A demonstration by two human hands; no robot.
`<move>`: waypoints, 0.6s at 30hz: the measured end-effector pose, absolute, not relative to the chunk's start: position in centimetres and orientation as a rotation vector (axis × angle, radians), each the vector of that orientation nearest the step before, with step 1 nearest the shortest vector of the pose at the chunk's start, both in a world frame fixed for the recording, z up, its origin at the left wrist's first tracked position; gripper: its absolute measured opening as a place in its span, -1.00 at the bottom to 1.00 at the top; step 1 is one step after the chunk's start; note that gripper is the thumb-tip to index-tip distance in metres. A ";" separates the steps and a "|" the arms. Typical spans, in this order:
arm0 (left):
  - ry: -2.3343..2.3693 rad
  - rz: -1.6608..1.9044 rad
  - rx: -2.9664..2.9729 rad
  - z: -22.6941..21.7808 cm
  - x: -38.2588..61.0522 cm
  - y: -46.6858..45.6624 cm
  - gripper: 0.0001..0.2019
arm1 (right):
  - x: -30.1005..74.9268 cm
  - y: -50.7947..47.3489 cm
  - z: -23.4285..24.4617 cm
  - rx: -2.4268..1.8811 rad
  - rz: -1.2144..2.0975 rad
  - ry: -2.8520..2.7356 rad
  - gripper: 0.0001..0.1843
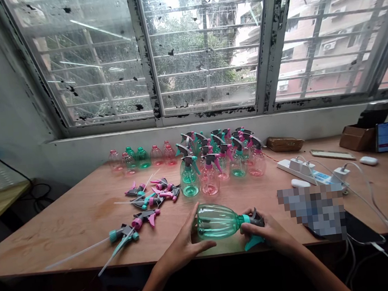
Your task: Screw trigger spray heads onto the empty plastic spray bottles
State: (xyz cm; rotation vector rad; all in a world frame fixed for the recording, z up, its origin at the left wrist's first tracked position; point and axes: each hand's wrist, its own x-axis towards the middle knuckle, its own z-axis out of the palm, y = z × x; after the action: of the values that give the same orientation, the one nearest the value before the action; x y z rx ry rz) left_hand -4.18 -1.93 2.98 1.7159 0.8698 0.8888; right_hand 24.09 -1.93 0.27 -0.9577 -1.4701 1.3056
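A green see-through spray bottle lies sideways between my hands above the table's front part, its base to the left. My left hand is cupped around the base, thumb below and fingers behind. With my right hand I grip the neck and the grey-and-teal spray head, its teal trigger pointing down. To the left lie several loose spray heads, among them a grey-and-pink one and a teal one with a clear tube. Behind the bottle stand several fitted spray bottles, including a pink one and a green one.
Open bottles without heads, such as a green bottle, stand at the back left. A power strip with plugs and cables, a black device, a cardboard box and an upright phone occupy the right side.
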 end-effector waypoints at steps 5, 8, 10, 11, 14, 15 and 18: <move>0.771 0.918 1.709 2.9 -3.9 -1.8 0.02 | 24.0 -1.9 0.4 -0.941 1.330 -1.469 -0.56; 0.791 0.900 1.663 3.2 -3.8 -1.9 0.15 | 24.0 -1.9 0.5 -0.947 1.321 -1.466 -0.54; 0.811 0.901 1.623 3.4 -3.7 -2.0 0.18 | 24.0 -1.9 0.5 -0.954 1.319 -1.464 -0.54; 0.810 0.898 1.607 3.4 -3.8 -2.0 0.15 | 24.0 -1.9 0.6 -0.951 1.322 -1.461 -0.54; 0.783 0.879 1.616 3.4 -3.8 -2.0 0.04 | 23.9 -2.1 0.7 -0.932 1.328 -1.445 -0.55; 0.776 0.883 1.637 3.3 -3.8 -2.0 0.03 | 23.9 -2.1 0.8 -0.931 1.324 -1.437 -0.54; 0.768 0.913 1.691 3.3 -3.8 -2.1 0.01 | 23.8 -2.2 1.0 -0.944 1.307 -1.411 -0.52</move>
State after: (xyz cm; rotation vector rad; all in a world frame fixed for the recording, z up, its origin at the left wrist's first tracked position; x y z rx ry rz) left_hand -3.76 -2.08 3.32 1.6907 0.7680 0.9126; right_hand 23.77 -2.23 1.01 -0.9444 -1.4114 1.3069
